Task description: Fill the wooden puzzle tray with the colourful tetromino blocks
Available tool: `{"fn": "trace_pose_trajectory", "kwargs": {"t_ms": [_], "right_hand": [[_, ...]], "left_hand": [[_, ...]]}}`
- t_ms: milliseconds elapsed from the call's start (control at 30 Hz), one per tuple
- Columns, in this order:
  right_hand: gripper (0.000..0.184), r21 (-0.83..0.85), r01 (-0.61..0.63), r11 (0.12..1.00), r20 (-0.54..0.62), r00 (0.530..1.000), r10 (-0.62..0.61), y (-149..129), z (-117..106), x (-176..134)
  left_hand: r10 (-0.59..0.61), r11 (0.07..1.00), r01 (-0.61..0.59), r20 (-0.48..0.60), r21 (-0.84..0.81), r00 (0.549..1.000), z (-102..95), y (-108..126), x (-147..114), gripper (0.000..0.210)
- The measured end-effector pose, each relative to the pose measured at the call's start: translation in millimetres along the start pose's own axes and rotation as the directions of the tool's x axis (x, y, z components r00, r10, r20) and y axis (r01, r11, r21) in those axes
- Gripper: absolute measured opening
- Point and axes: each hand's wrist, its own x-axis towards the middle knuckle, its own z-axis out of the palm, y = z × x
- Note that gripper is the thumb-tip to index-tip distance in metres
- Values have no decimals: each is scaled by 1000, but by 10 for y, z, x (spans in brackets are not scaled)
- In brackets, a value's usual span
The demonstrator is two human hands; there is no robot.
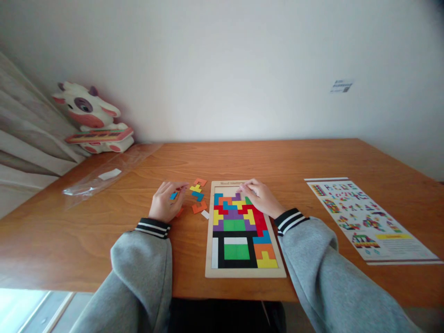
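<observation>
While right hand (259,198) overhangs one wooden puzzle board (245,273), left hand (163,202) curls left of five loose blocks (198,196); cannot tell grips.

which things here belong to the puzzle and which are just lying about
Likely in the job:
board, with the right hand over its upper end
fitted pieces
loose pieces by the left hand

Seemingly just lying about:
cow toy
plastic bag
sheet, perhaps a guide, untouched
</observation>
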Motion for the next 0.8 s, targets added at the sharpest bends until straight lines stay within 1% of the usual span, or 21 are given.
{"fn": "trace_pose_trajectory", "kwargs": {"t_ms": [133, 233, 333, 400, 533, 733, 800], "right_hand": [[52, -1, -6, 1000, -3, 1000, 6, 6, 1, 1], [51, 5, -6, 1000, -3, 1000, 6, 6, 3, 0], [50, 10, 2, 1000, -8, 1000, -1, 7, 9, -1], [50, 7, 3, 1000, -12, 1000, -3, 6, 12, -1], [50, -3, 5, 1000, -7, 1000, -5, -5, 12, 0], [52, -4, 16, 1000, -14, 1000, -16, -9, 9, 1], [53, -10, 15, 1000, -6, 1000, -15, -11, 6, 2]], "left_hand": [[-26, 999, 22, 71, 44, 997, -184, -164, -149, 16], [-46, 997, 36, 162, 64, 986, -320, -268, -277, 21], [-31, 998, 16, 296, 54, 955, -441, -316, -385, 26], [-52, 997, 31, 359, 64, 932, -503, -315, -432, 32], [-135, 990, 112, 381, 81, 915, -551, -293, -474, 39], [-118, 993, 111, 353, 40, 928, -522, -275, -493, 29], [-108, 994, 101, 352, 40, 930, -512, -248, -486, 29]]}}
